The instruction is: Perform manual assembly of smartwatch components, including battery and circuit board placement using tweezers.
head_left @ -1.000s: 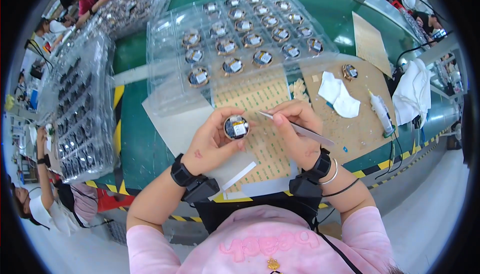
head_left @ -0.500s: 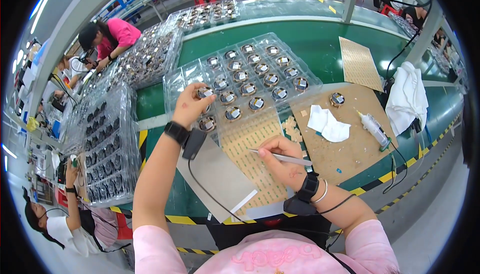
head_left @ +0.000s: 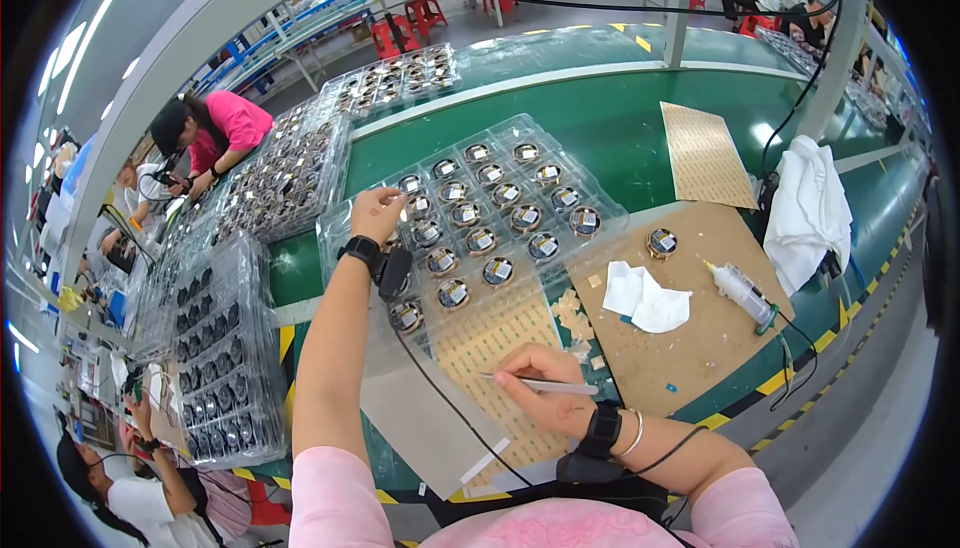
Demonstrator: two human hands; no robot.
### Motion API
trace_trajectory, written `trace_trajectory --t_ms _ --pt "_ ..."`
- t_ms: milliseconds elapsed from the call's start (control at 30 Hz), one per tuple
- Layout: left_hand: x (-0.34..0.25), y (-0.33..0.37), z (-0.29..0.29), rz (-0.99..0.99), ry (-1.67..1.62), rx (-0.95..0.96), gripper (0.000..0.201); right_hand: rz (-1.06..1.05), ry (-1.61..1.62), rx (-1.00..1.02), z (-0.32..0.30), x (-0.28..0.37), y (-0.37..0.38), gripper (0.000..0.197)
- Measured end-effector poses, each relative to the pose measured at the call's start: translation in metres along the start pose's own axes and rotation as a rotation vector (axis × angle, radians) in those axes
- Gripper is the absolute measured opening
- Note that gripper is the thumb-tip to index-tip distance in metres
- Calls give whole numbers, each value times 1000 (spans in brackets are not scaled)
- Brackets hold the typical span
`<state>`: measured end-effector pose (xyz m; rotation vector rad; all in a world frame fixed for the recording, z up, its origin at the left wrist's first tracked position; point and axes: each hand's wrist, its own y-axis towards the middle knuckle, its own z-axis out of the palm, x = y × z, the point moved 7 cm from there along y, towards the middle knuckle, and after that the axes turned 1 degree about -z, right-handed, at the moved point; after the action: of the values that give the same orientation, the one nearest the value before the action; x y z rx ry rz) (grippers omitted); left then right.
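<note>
My left hand (head_left: 378, 215) is over the left side of a clear plastic tray (head_left: 612, 210), its fingers bent and pressed together beside a round electronic module (head_left: 420, 205). Whether something is between those fingertips is hidden. Similar round modules with white labels fill many of the tray's pockets. Metal tweezers (head_left: 555, 386) are held in my right hand (head_left: 540, 388), tips pointing left over a tan sheet with small green marks (head_left: 510, 333). A grey sheet (head_left: 425, 408) lies beside it, partly beneath my left forearm.
At right, a brown board (head_left: 690, 368) carries a single module (head_left: 661, 242), white wipes (head_left: 645, 298) and a syringe (head_left: 740, 293). Another tan sheet (head_left: 708, 153) and a white cloth (head_left: 810, 213) lie beyond. Stacked trays (head_left: 215, 348) stand left. Co-workers sit along the left side.
A round module showed between my left fingers; now none is visible there, and a module sits in the pocket beside them. My right hand keeps the tweezers over the sheet. The view has shifted.
</note>
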<state>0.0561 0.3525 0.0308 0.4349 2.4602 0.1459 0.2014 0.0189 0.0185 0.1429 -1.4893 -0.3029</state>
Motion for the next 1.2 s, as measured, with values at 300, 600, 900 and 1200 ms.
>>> trace_trajectory --t_ms 300,600,900,1200 --pt "9 49 14 -113 329 -1 40 -10 9 34 3 -2 1 6" --pt "-1 46 6 -41 204 -111 38 -30 -15 20 5 -1 0 9" --pt "-76 -87 -39 11 -857 58 27 -5 -99 50 1 -3 -1 8" --pt "-91 -249 -50 -16 -995 228 33 52 -81 92 7 -12 -3 8"
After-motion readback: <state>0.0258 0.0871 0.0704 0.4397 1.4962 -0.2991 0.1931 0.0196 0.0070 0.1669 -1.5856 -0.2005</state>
